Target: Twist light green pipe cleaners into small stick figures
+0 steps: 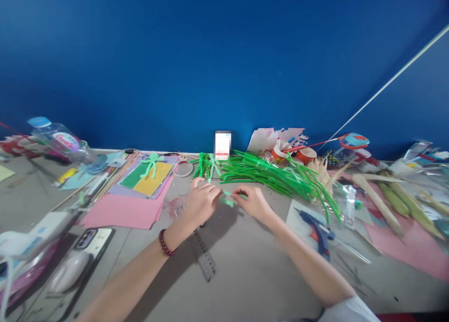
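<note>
- Two bare hands meet at the middle of a cluttered craft table (245, 275), the left hand (201, 201) and right hand (253, 203) both pinched shut on a short light-green pipe cleaner (228, 198) stretched between them.
- The step in hand appears to be bending or twisting that piece; the next move likely calls for a firm pinch and a small, steady turn.
- A heap of green pipe cleaners (277, 177) lies at one o'clock of the hands.
- Finished green figures (206, 165) stand at twelve o'clock.
- A blue glue gun (317, 226) rests at four o'clock.
</note>
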Tool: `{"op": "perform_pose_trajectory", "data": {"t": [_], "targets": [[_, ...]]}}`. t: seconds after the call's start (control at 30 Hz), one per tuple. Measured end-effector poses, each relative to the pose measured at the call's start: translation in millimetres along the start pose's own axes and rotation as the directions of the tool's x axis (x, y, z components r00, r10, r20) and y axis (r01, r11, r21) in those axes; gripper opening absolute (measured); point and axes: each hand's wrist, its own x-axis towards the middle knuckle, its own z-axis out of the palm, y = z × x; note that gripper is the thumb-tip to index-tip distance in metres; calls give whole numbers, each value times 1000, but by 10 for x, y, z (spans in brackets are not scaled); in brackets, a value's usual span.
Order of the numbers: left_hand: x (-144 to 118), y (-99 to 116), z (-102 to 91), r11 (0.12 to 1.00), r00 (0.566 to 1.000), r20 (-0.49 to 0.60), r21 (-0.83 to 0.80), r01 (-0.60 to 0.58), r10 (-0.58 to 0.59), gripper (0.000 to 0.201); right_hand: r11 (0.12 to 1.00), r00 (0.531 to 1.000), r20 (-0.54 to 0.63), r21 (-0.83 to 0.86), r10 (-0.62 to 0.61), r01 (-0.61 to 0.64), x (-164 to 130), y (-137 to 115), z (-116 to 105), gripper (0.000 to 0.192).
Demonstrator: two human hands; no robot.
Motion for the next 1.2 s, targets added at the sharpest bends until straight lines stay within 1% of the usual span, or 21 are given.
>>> {"op": "perform_pose_trajectory", "data": {"t": [0.13,0.2,0.27,0.33,0.47,0.57,0.67,0.8,0.93,1.07,1.13,1.2], "targets": [[44,-54,-81,991,987,108,-78,-108,116,14,989,994,57,105,97,-103,35,56,-54,15],[52,-83,-103,986,979,147,-101,-131,145,16,983,990,62,128,124,-132,50,76,-79,14],[50,-109,-104,984,975,157,-106,-140,155,15,982,990,64,131,128,-136,57,83,-89,15],[47,-127,-91,986,978,141,-92,-139,151,14,984,991,71,128,117,-125,56,76,-87,15],[44,-148,-59,990,987,95,-64,-122,128,17,987,992,80,121,96,-105,47,33,-84,15],[41,-153,-43,991,989,72,-48,-125,128,18,988,991,94,112,99,-110,44,10,-102,17],[38,-147,-40,989,988,52,-34,-145,147,20,978,977,168,141,130,-154,48,12,-136,18],[37,-140,-50,986,985,45,-44,-162,164,20,934,935,287,225,210,-278,66,28,-183,22],[36,-156,-61,984,986,25,-72,-163,165,16,897,924,308,303,227,-321,86,14,-216,34],[37,-170,-63,985,987,23,-68,-159,161,18,882,919,312,326,241,-341,88,-14,-237,46],[37,-172,-61,986,987,30,-60,-154,156,18,885,920,316,324,232,-334,87,-19,-247,47],[36,-172,-58,986,987,35,-59,-155,157,18,897,920,326,305,219,-321,87,-16,-257,43]]}}
